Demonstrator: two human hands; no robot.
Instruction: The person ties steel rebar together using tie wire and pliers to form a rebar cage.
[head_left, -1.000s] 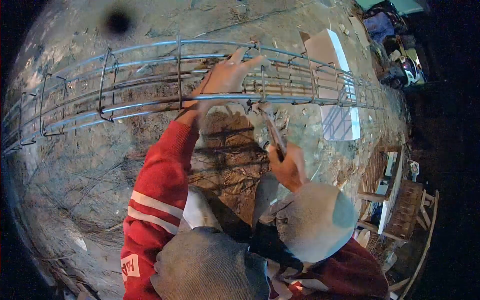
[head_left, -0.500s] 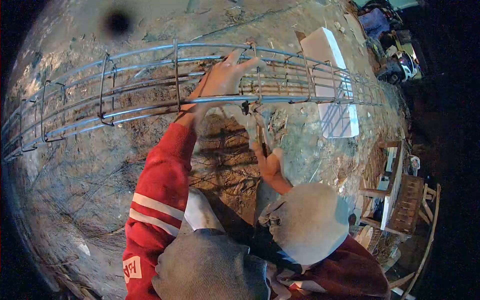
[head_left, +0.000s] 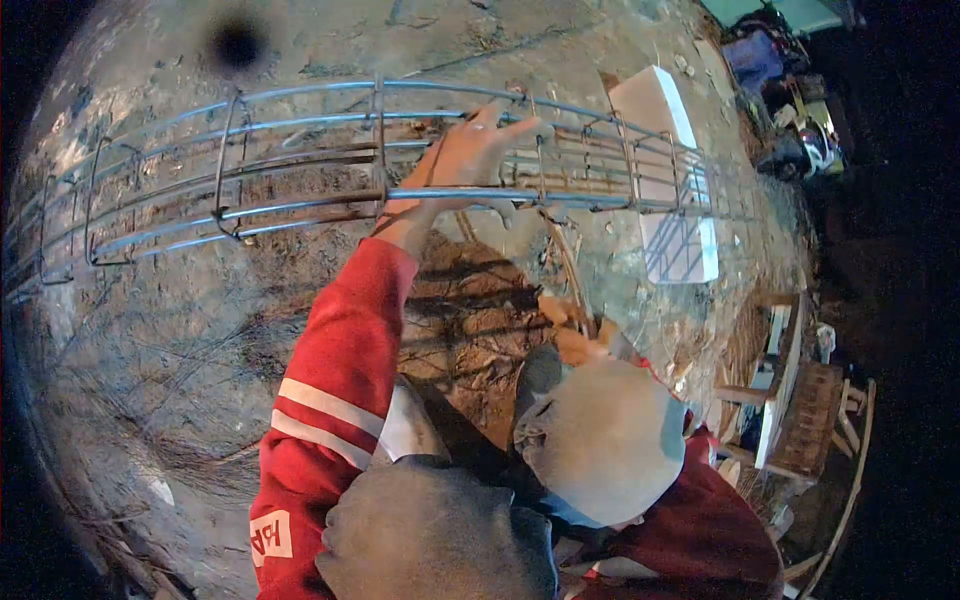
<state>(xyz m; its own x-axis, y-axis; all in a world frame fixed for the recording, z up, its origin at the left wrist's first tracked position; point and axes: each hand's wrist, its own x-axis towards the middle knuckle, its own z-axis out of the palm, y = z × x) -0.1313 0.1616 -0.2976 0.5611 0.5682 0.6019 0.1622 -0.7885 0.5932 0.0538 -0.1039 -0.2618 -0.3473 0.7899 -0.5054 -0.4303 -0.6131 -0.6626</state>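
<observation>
Upper centre: left hand (head_left: 478, 152), fingers together, hooked over the rebar cage (head_left: 300, 160). The cage looks stiff and heavy, best held at bar crossings. Right hand (head_left: 572, 335) blurred, its grip cannot be told.

1. Left hand (head_left: 475, 160), fingers stretched, lies across the cage (head_left: 300, 200) bars at 12 o'clock.
2. Right hand (head_left: 572, 335), 5 o'clock of it, grips a blurred tool (head_left: 570, 270).
3. White block (head_left: 655, 105) under the cage, 2 o'clock.

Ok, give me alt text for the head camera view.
A left hand in a red sleeve lies across the bars of a long rebar cage over bare ground. The right hand, lower and blurred, is beside a knee.
</observation>
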